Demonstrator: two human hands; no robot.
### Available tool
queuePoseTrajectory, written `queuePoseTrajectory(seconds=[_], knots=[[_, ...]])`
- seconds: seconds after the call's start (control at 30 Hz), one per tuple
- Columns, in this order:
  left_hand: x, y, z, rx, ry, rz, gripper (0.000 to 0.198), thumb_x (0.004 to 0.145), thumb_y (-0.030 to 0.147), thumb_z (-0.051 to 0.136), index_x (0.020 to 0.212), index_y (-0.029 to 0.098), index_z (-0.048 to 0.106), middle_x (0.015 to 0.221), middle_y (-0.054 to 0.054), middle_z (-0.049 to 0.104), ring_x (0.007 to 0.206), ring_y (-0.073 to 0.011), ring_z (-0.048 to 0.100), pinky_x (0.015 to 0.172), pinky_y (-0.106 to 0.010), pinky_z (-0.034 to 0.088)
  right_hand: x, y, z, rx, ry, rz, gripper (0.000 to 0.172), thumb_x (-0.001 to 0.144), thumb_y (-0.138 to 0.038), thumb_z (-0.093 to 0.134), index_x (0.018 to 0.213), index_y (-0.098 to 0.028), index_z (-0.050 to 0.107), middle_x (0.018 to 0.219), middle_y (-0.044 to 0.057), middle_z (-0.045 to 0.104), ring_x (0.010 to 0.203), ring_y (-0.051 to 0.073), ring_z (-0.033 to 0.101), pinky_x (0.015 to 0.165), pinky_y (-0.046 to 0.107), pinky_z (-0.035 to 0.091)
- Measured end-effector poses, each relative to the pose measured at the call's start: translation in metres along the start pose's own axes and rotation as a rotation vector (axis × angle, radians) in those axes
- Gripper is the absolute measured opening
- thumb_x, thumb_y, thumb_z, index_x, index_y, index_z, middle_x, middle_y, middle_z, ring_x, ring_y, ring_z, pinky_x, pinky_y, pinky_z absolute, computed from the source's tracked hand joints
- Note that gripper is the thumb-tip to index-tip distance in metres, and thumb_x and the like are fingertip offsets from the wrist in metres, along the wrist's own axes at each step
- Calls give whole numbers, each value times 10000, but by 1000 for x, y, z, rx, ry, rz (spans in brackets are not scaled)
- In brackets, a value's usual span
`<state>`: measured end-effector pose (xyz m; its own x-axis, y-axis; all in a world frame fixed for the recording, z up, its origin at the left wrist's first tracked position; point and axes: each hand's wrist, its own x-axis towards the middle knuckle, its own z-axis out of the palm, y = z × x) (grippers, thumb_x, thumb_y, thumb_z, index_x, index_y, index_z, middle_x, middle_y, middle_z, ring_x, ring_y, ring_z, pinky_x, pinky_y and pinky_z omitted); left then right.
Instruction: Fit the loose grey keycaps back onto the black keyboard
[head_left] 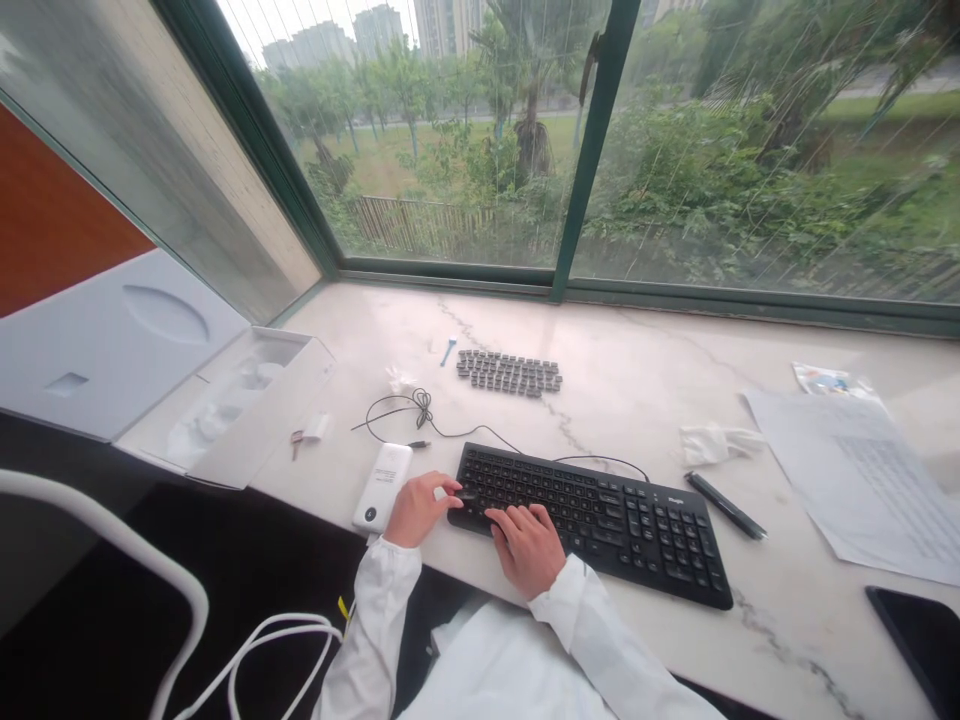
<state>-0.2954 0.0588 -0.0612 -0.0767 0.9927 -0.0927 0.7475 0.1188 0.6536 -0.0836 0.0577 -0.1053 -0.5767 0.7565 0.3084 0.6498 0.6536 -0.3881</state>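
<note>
A black keyboard [600,510] with a numeric pad lies at a slant near the front edge of the counter. At its left end is my left hand [420,508], thumb and forefinger closed around a dark keycap [466,494]. My right hand [529,545] rests on the keyboard's lower left part, its fingers bent but apart, with no held thing visible. Beyond the keyboard, many small dark grey keycaps [510,373] lie in rows. A small blue tool [448,351] sits beside them, and the keyboard's cable [480,430] runs to a coiled bundle.
To the left are a white power bank [384,486], a key [296,443] and an opened white box [247,420]. A black pen [726,506], crumpled white wrapping [718,443], printed paper [862,480] and a dark phone [919,640] lie to the right. A window frame [450,275] borders the counter's back.
</note>
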Motion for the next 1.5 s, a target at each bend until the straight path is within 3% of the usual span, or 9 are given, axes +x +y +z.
queuePoseTrajectory(seconds=[0.3,0.53,1.5], knots=[[1,-4,0,6,-16,5,174,715,325,636,857,252,706,834,19,681,574,-106,508,651,-246,441,7,-6,1,-10,-36,2,261,903,-194,411,1115,-224,560,827,24,579,776,144,511,826,317,261],[1,-6,2,7,-20,7,192,721,350,642,879,256,699,845,19,673,585,-106,506,652,-243,436,12,-11,-1,-41,-88,7,429,895,-207,435,1323,-224,428,882,45,564,819,163,502,818,329,269],[0,-6,7,58,15,-10,201,740,407,632,867,262,686,844,38,680,582,-103,509,634,-233,406,13,-11,-1,-78,-128,-11,435,892,-204,444,1325,-239,438,887,41,549,816,154,492,817,323,265]])
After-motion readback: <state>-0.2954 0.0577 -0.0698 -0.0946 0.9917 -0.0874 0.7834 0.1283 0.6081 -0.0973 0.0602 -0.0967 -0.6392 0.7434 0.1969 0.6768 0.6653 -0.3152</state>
